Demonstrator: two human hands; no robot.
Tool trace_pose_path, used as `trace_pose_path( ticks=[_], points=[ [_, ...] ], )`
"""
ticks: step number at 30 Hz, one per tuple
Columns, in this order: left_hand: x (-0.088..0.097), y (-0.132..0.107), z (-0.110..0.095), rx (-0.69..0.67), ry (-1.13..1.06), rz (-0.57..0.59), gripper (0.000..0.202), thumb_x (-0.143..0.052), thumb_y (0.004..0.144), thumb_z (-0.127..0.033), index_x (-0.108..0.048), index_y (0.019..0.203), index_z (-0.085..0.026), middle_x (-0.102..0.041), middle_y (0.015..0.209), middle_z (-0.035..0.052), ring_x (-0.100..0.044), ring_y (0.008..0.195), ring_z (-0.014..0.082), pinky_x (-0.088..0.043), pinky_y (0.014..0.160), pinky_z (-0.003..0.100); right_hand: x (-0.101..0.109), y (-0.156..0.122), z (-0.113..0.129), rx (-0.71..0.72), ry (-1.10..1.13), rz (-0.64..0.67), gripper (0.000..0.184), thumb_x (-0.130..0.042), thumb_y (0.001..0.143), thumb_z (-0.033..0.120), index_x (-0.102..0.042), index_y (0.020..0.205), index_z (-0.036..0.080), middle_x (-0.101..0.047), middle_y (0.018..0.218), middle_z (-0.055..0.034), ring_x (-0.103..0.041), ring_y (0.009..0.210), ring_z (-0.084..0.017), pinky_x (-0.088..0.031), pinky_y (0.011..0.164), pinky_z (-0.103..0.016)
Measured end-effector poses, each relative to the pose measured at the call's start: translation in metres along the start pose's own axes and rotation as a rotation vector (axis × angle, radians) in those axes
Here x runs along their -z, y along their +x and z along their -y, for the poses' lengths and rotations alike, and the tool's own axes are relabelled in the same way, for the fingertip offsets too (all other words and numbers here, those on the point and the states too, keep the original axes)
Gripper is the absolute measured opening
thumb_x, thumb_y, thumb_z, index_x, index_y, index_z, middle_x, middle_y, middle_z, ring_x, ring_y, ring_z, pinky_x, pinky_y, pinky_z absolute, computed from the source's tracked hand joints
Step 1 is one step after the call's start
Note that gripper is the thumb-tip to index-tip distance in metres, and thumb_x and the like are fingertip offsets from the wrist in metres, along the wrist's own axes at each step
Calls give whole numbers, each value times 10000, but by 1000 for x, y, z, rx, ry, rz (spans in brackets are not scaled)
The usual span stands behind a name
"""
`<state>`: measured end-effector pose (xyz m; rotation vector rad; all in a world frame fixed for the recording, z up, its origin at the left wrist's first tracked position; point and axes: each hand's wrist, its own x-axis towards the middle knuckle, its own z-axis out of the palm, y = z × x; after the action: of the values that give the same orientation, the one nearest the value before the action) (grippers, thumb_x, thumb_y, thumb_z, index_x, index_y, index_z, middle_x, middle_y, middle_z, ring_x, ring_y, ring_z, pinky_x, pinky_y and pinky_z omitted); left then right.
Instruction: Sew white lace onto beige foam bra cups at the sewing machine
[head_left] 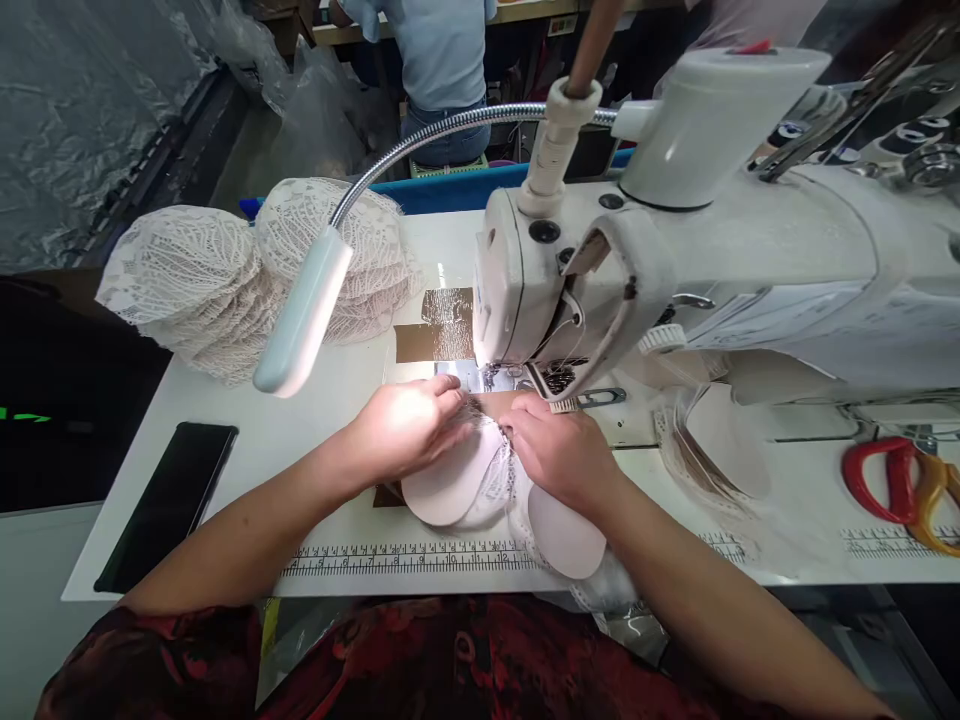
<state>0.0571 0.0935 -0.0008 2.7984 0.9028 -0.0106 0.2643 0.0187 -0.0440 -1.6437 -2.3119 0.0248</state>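
On the white worktop point(315, 420), just in front of the white sewing machine point(570, 270), both hands are pressing down the pale padded cup pieces with lace edging point(480, 490), the left hand point(409, 425) and the right hand point(559, 450) lying either side, fingers curled closed on the fabric, equally near the needle.

Sewing machine point(675, 260) sits back right on the surface point(315, 420). Lace cup stack point(225, 280) back left, lamp head point(304, 310) over it. Phone point(169, 500) front left. Scissors point(896, 480) far right. Padded cups point(480, 480) centre, just before the needle, under both hands; printed ruler point(405, 558) along the front edge.
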Motion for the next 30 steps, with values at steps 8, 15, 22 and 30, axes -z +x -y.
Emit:
trace_pose_path(
  ticks=[8, 15, 22, 30],
  points=[
    [10, 4, 13, 197, -237, 225, 272, -556, 811, -384, -592, 977, -171, -633, 783, 19, -564, 676, 172, -382, 574, 261, 30, -3, -39, -125, -161, 154, 344, -438, 774, 37, -662, 1017, 133, -657, 945, -103, -573, 889, -219, -397, 747, -304],
    [10, -18, 19, 152, -377, 149, 127, -507, 807, -267, -570, 759, -168, -580, 777, 16, -502, 688, 142, -349, 594, 246, 35, -9, -42, -129, -222, 302, 275, -453, 806, 64, -650, 984, 135, -631, 946, -102, -572, 858, -214, -379, 672, -280],
    [-9, -25, 25, 299, -1119, 106, 317, -667, 724, -292, -547, 976, -142, -531, 776, -17, -499, 654, 100, -408, 590, 210, 34, -8, -48, -151, -198, 262, 232, -507, 778, 126, -661, 949, 157, -623, 882, -87, -576, 780, -192, -351, 596, -264],
    [-17, -34, 23, 297, -1353, 130, 288, -729, 717, -364, -598, 678, -110, -535, 633, -15, -483, 574, 78, -368, 527, 190, 48, -10, -35, -117, -300, 220, 237, -457, 881, 175, -691, 868, 145, -664, 821, -109, -583, 812, -238, -380, 615, -307]
  ],
)
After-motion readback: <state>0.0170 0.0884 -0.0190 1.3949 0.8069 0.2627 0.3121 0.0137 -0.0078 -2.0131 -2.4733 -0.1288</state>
